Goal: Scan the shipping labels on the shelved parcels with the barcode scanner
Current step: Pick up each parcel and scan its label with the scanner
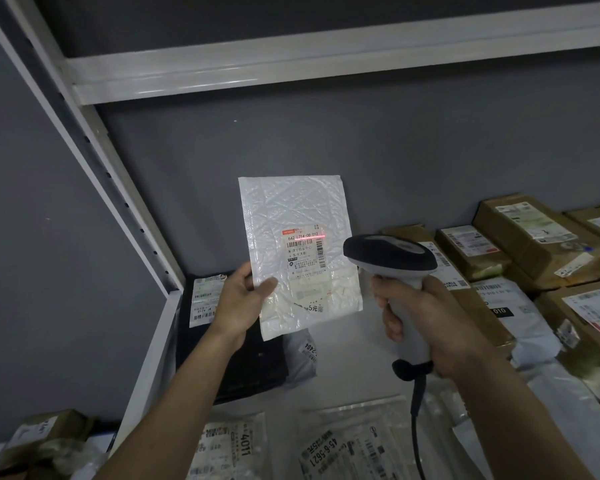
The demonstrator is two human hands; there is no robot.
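Observation:
My left hand (245,299) holds a flat white bubble mailer (298,216) upright above the shelf, thumb across its lower left front. Its shipping label (305,261) faces me, and a red scan line (310,237) crosses the label's top. My right hand (430,315) grips the handle of a grey and black barcode scanner (390,254), whose head points left at the label from just right of the mailer. A black cable (417,410) hangs from the handle's base.
Brown cardboard parcels (527,237) with labels are stacked on the shelf at right. A black parcel (236,358) lies below my left hand, and clear and white poly bags (347,445) lie in front. A white shelf upright (94,161) slants at left, and a beam (326,64) runs overhead.

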